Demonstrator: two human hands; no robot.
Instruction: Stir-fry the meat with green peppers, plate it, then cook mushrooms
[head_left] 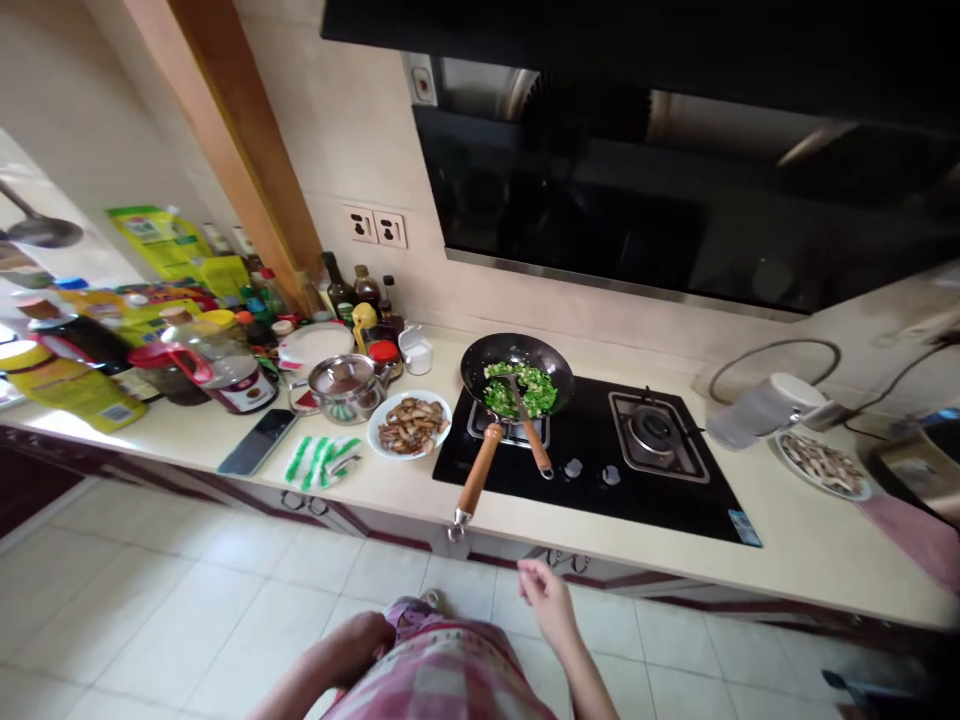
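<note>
My right hand (546, 598) hovers in front of the counter's edge, fingers curled in, with nothing visible in them. Against the checked apron (439, 680) at my waist is my left hand (367, 636); its fingers are curled and partly hidden, so I cannot make out what they hold, if anything. Beyond both hands a black wok (480, 365) sits on the left burner, its wooden handle (480, 470) pointing toward me. Chopped green vegetables with pale bits (541, 393) lie in it. A spatula (534, 440) rests in the wok, its wooden grip over the near rim.
Left of the black stove (637, 510) are a plate of browned food pieces (411, 425), a lidded steel pot (347, 388), a green-striped cloth or bag (322, 462), a phone (259, 443) and several bottles. Sliced food on a plate (821, 465) and a clear pitcher (761, 412) stand right.
</note>
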